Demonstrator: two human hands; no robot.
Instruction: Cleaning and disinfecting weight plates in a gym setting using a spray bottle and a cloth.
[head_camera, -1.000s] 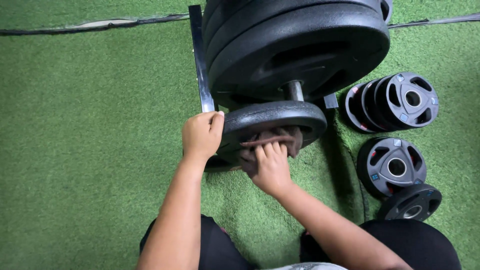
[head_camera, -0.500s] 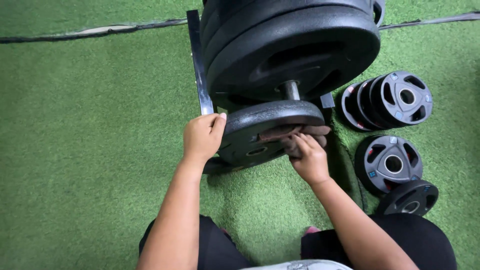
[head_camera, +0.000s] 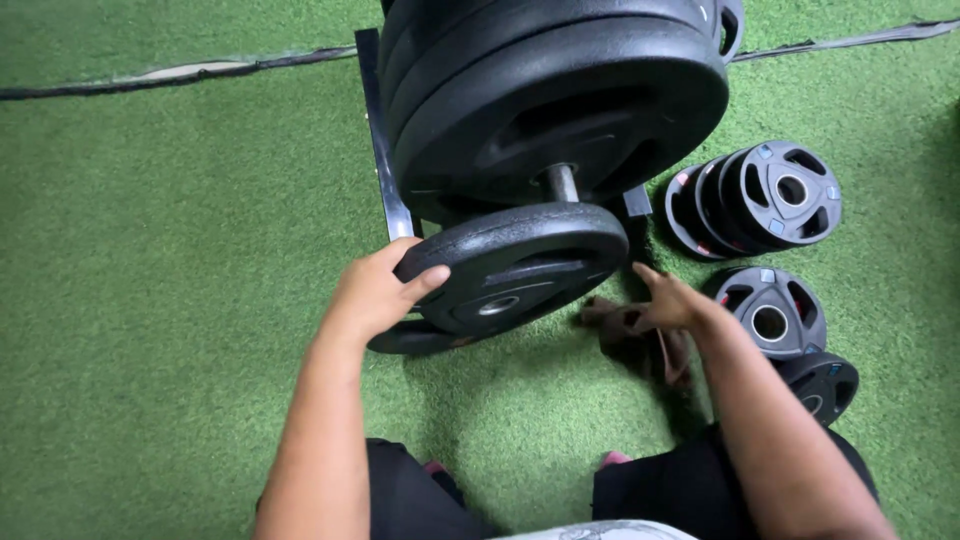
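Note:
My left hand (head_camera: 375, 295) grips the left rim of a black weight plate (head_camera: 510, 265) that is tilted up off the green turf, just below a metal peg (head_camera: 562, 182). My right hand (head_camera: 672, 300) is to the right of that plate, fingers stretched out, over a brown cloth (head_camera: 640, 345) that lies crumpled on the turf. The hand touches or hovers just above the cloth. A second dark plate (head_camera: 410, 340) lies flat under the tilted plate's left edge.
Big black plates (head_camera: 560, 110) hang stacked on a black rack (head_camera: 385, 150) right behind. Small grip plates lean in a row (head_camera: 780, 195) at the right, with two more (head_camera: 770, 310) (head_camera: 820, 380) on the turf. A seam (head_camera: 200, 70) crosses the turf.
My right hand came off the plate's face and moved right and down with the brown cloth, which now lies on the turf. My left hand still holds the plate's rim.

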